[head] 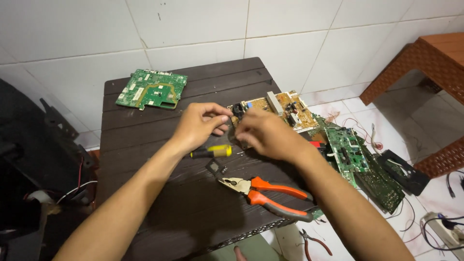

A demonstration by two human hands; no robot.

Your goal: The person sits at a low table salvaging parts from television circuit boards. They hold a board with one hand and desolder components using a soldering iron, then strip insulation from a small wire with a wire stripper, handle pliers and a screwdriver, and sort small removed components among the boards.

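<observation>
Both hands pinching at the edge of the tan circuit board (279, 108) on the dark table (145, 140)

Board overhangs the right side, so a hard tug could tip it off. Left hand (198, 126) and right hand (267, 134) are curled tight on something small and dark, can't tell what; the screwdriver (211, 152) tip is hidden.

I see an evenly lit scene under soft, diffuse light from above, with no harsh glare. The white wall tiles (203, 24) read bright but not blown out, carrying only a faint sheen. The dark table (145, 125) soaks up light, and my forearms throw soft, blurred shadows on it toward the near edge. The left side falls into deep shade where detail is lost. Focus is fairly sharp at centre; my right hand (270, 135) shows slight motion blur. Lines bow toward the corners.
</observation>
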